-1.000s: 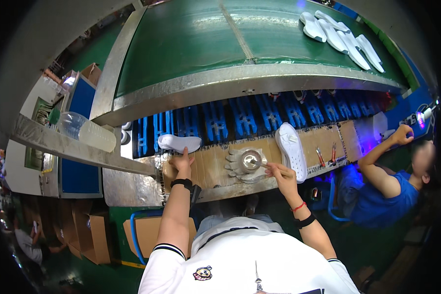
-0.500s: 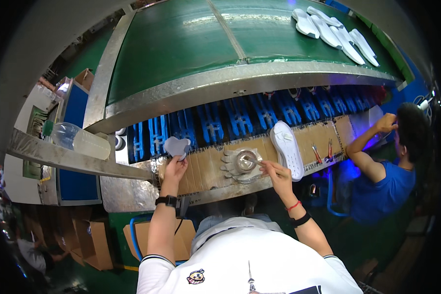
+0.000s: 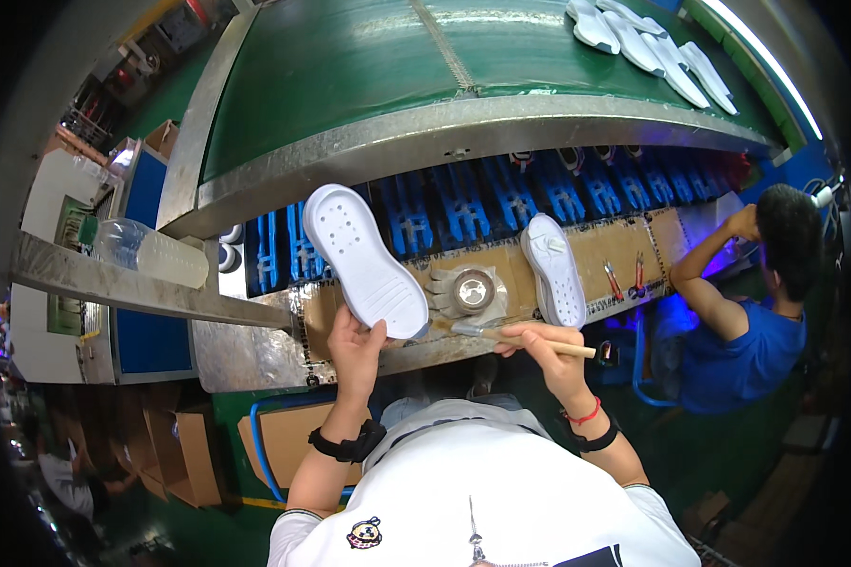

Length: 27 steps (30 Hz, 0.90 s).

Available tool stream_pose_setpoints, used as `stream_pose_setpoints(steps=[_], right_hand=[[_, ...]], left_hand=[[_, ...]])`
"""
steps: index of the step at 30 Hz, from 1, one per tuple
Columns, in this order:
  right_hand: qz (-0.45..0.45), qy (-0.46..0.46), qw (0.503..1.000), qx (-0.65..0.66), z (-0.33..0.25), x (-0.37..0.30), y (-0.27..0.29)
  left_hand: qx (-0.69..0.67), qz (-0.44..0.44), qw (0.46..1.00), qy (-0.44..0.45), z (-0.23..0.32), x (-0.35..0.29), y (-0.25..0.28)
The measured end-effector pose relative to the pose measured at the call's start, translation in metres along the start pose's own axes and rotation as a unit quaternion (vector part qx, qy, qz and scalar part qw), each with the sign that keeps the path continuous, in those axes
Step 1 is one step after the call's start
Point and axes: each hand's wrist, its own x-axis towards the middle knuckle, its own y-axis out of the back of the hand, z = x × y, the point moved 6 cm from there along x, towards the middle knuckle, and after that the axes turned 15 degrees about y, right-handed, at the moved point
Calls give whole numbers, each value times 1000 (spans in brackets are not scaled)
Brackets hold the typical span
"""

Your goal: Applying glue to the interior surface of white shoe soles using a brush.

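Note:
My left hand (image 3: 355, 352) grips a white shoe sole (image 3: 364, 260) by its near end, thumb on the upper face. The sole is tilted up, showing small holes at its far end and fine grooves nearer my fingers. In my right hand (image 3: 550, 357) is a brush (image 3: 577, 350), held by its light wooden handle. Its bristle end points left, a little way from the sole's near edge. Between the hands and farther back, a small round bowl (image 3: 473, 291) rests on a grey glove (image 3: 442, 293). Right of it lies another white sole (image 3: 553, 274) on the cardboard.
Cardboard (image 3: 591, 250) covers the bench, with red-handled tools (image 3: 613, 281) at its right. Blue racks (image 3: 463, 215) line the back under a metal beam (image 3: 350, 156). Several soles lie on the green conveyor (image 3: 331, 66). A plastic bottle (image 3: 151, 253) is at left; a person (image 3: 747, 331) sits at right.
The held sole has swung from nearly end-on to broadside, showing its full perforated face. My right hand with the brush has come away from the bowl, toward me and the sole.

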Motion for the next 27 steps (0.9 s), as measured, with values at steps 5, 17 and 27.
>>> stream_pose_setpoints(steps=[5, 17, 27], right_hand=[[-70, 57, 995, -35, -8, 9, -22], [-116, 89, 984, -104, -21, 18, -20], [-120, 107, 977, -137, -33, 19, -11]], left_hand=[[49, -14, 995, -90, 18, -12, -17], [62, -32, 990, -123, 22, -18, -26], [87, -40, 989, -117, 24, -19, -31]])
